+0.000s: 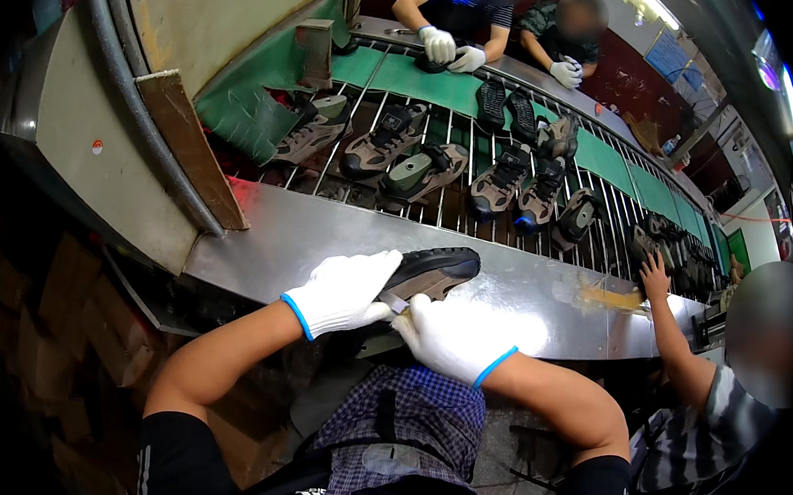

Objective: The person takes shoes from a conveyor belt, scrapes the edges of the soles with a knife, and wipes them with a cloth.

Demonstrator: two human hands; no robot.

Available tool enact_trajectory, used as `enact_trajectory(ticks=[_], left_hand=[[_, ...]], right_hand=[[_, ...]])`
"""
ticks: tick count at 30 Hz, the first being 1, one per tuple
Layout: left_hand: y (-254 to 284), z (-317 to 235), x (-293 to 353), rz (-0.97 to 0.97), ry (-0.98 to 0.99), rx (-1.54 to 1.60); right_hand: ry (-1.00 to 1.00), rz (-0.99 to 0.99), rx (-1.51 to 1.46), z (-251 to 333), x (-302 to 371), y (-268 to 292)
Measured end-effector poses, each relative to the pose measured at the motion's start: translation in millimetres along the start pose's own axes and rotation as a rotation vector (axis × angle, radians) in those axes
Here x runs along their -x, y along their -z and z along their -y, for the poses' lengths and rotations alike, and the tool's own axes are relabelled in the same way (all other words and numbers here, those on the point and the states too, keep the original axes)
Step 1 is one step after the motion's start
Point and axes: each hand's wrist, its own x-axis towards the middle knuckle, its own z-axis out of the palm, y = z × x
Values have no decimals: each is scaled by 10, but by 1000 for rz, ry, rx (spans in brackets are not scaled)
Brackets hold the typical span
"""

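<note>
A dark shoe (439, 268) with a black sole lies on its side at the near edge of the steel counter (323, 229). My left hand (345, 291), in a white glove with a blue cuff, grips the shoe's heel end from the left. My right hand (452, 335), gloved the same way, presses against the shoe's underside just below it. Both forearms come up from the lower edge, over a checked cloth on my lap.
Beyond the counter a rod conveyor (464, 166) carries several brown and grey shoes (385, 139). A green belt (422, 73) runs behind it. Two gloved people (456, 40) work on the far side. Another person's hand (654, 277) reaches onto the rods at right.
</note>
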Motion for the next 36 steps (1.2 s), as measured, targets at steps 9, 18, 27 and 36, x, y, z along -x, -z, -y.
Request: enact_trajectory(ticks=[9,18,27,36], left_hand=[[19,38,13,-12,-36,-12],[71,8,292,-388,-187,-99],[-939,84,1695,-502,454,46],[-273,-233,1014,-455,859,569]], right_hand=[[165,-66,226,-799,67,-218],[-72,95,-112,-224,-120,-105],[-458,-254,237,-1663,521,-678],[-401,-114,-250,-648,-312,-268]])
